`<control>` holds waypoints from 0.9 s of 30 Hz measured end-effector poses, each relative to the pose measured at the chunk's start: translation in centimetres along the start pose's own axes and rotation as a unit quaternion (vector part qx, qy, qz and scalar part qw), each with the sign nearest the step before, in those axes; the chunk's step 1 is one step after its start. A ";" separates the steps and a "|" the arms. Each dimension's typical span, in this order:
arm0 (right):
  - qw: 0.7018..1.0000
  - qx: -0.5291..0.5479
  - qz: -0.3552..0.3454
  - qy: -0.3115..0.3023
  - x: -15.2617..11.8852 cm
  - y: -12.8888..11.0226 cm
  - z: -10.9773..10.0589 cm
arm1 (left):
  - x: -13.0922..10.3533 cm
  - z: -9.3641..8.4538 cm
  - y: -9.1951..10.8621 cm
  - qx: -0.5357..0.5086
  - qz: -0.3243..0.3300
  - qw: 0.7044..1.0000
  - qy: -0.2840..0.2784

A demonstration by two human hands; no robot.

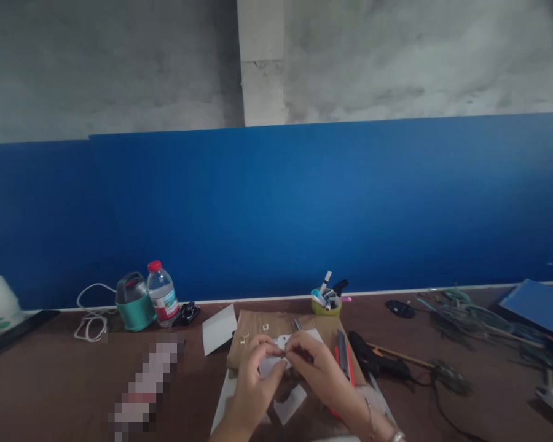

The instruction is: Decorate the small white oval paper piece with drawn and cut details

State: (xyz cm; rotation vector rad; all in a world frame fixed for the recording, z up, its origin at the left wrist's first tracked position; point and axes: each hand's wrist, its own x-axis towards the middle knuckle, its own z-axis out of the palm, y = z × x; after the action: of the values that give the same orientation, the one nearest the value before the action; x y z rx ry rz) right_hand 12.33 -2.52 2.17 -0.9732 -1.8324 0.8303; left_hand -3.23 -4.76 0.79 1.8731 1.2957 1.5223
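Observation:
My left hand [258,376] and my right hand [317,369] meet over a sheet of brown paper [239,325], fingertips pinched together. What lies between the fingertips is too small and too covered to name. Just behind them shows a white paper piece [283,339] with dark dots, partly hidden by the fingers. Small white cut scraps [265,327] lie on the brown paper to the left. Below the hands is a loose white paper scrap [290,404]. A red utility knife [344,359] lies beside my right hand.
A black glue gun [380,359] lies right of the brown paper, its cord trailing. Behind stands a pen holder [326,305]. A water bottle [163,298], a teal container [136,313] and a white card [220,329] are on the left. Tangled cables [470,316] lie at right.

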 end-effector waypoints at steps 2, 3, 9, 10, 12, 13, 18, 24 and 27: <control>1.000 0.000 0.001 0.004 0.0 -0.2 0.0 | 0.1 0.0 0.0 0.002 -0.001 1.000 0.007; 1.000 -0.003 -0.001 0.004 0.0 -0.2 0.0 | 0.1 0.0 -0.1 0.007 -0.001 1.000 0.009; 0.999 -0.032 -0.020 0.005 0.0 -0.3 0.1 | -0.1 0.2 -0.3 0.019 -0.003 1.000 0.020; 0.999 -0.035 -0.023 0.008 0.0 -0.4 0.2 | -0.2 0.2 -0.2 0.010 -0.007 1.000 0.024; 0.999 -0.039 -0.027 0.011 0.0 -0.4 0.2 | -0.2 0.3 0.1 -0.011 -0.018 0.999 0.025; 0.999 -0.043 -0.027 0.008 0.1 -0.4 0.2 | -0.2 0.4 0.2 -0.022 -0.025 0.999 0.027; 0.979 -0.204 0.029 0.003 0.2 0.6 -1.2 | -0.2 0.4 -0.6 -0.060 -0.094 0.992 0.052; 0.909 -0.405 0.101 -0.021 -0.6 3.0 -1.3 | 0.1 0.3 -1.7 -0.073 -0.141 0.984 0.075; 0.890 -0.443 0.104 -0.029 -0.9 3.2 -0.7 | 0.3 0.3 -1.7 -0.114 -0.166 0.977 0.062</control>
State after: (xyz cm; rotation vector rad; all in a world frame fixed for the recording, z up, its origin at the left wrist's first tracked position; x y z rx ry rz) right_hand 14.15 -1.71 -0.60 -1.7407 -2.2177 0.0789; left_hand -3.62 -3.62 -0.50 1.3609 1.3437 1.5490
